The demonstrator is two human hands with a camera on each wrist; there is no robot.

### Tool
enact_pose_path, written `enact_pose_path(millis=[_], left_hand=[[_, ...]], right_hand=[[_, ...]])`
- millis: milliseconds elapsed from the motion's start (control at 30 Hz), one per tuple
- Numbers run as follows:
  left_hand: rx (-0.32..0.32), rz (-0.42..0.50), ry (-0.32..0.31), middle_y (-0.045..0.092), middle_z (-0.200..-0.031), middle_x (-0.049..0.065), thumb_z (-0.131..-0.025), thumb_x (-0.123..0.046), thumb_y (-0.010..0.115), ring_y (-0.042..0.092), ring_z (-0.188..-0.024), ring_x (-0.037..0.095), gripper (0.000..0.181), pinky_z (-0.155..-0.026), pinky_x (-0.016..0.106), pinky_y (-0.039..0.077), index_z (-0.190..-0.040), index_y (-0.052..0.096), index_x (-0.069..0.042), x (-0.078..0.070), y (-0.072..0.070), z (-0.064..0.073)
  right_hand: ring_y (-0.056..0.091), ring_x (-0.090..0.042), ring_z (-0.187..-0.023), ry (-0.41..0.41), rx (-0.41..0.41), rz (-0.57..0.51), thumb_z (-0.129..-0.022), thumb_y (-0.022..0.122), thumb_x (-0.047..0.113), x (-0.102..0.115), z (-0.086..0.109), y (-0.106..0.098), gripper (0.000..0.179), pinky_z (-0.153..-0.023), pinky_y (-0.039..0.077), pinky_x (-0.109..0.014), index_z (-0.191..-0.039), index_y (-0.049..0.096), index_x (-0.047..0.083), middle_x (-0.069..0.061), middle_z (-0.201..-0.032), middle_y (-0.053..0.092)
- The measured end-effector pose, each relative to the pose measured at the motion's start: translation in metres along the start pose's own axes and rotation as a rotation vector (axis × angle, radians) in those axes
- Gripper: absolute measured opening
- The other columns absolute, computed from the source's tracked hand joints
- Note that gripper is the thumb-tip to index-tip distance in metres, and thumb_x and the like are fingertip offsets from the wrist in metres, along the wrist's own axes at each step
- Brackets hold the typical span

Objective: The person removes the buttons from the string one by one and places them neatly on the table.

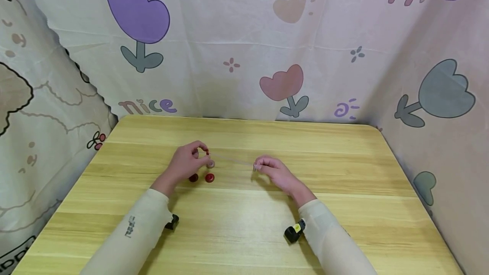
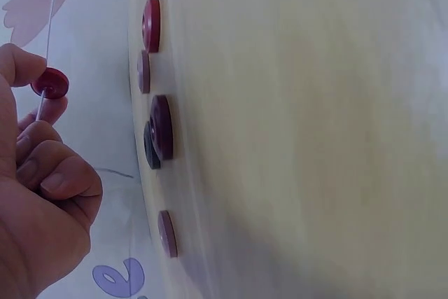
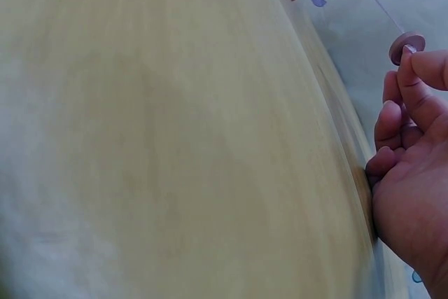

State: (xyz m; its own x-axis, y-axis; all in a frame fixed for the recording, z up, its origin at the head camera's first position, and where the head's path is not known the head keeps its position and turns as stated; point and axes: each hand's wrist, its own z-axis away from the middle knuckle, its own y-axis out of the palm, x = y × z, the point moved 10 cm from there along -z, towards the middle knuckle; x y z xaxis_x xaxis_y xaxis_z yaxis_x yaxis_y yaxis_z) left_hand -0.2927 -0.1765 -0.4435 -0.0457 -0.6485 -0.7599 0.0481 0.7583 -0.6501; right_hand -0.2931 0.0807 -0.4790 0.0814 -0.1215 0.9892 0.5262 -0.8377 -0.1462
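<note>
Between the thumb and a finger, my left hand [image 1: 185, 161] pinches a round red button [image 2: 50, 84], held above the table. A thin pale thread [image 1: 233, 159] runs at the red button and stretches, nearly straight, across to my right hand [image 1: 278, 175]. The right fingertips pinch the thread's other end, where a mauve button [image 3: 407, 47] sits against them. Below and beside the left hand lie loose buttons: a bright red button [image 1: 209, 178], a dark red button [image 1: 193, 178] and a mauve one near the left thumb. The left wrist view also has a dark grey button [image 2: 150, 147], partly hidden.
The light wooden table [image 1: 237, 232] reaches back to a printed cloth [image 1: 214, 20] that hangs behind it and along both sides. A black device [image 1: 295, 231] is worn at the right wrist, and another [image 1: 172, 222] at the left.
</note>
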Motion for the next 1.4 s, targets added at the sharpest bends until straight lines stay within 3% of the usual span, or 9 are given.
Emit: enact_pose_path(millis=[200,667,1400], left_hand=[[-0.015,-0.016,-0.017,0.044,-0.064,0.004,-0.090,-0.024,0.068,0.041,-0.054,0.020,0.019,-0.047,0.031,0.034,-0.106,0.063,-0.016,0.008,-0.007,0.000],[-0.052,-0.024,-0.028,0.043,-0.063,0.002,-0.092,-0.023,0.068,0.041,-0.053,0.019,0.019,-0.048,0.031,0.035,-0.106,0.063,-0.012,0.025,-0.022,0.005],[-0.079,-0.042,-0.051,0.045,-0.065,0.003,-0.090,-0.024,0.068,0.042,-0.054,0.021,0.021,-0.050,0.032,0.038,-0.108,0.064,-0.013,0.037,-0.036,0.009]], right_hand=[[0.048,-0.027,-0.113,-0.004,0.001,-0.007,-0.102,0.051,0.007,0.001,0.000,0.001,0.020,-0.101,0.036,-0.043,-0.100,0.058,-0.012,-0.013,-0.119,0.056],[0.047,-0.027,-0.116,0.011,0.002,-0.023,-0.102,0.051,0.008,-0.002,0.001,0.000,0.022,-0.104,0.034,-0.044,-0.101,0.058,-0.013,-0.015,-0.122,0.055],[0.049,-0.028,-0.116,0.006,-0.007,-0.033,-0.102,0.052,0.009,-0.002,0.001,-0.001,0.022,-0.105,0.034,-0.046,-0.102,0.060,-0.011,-0.014,-0.122,0.056]])
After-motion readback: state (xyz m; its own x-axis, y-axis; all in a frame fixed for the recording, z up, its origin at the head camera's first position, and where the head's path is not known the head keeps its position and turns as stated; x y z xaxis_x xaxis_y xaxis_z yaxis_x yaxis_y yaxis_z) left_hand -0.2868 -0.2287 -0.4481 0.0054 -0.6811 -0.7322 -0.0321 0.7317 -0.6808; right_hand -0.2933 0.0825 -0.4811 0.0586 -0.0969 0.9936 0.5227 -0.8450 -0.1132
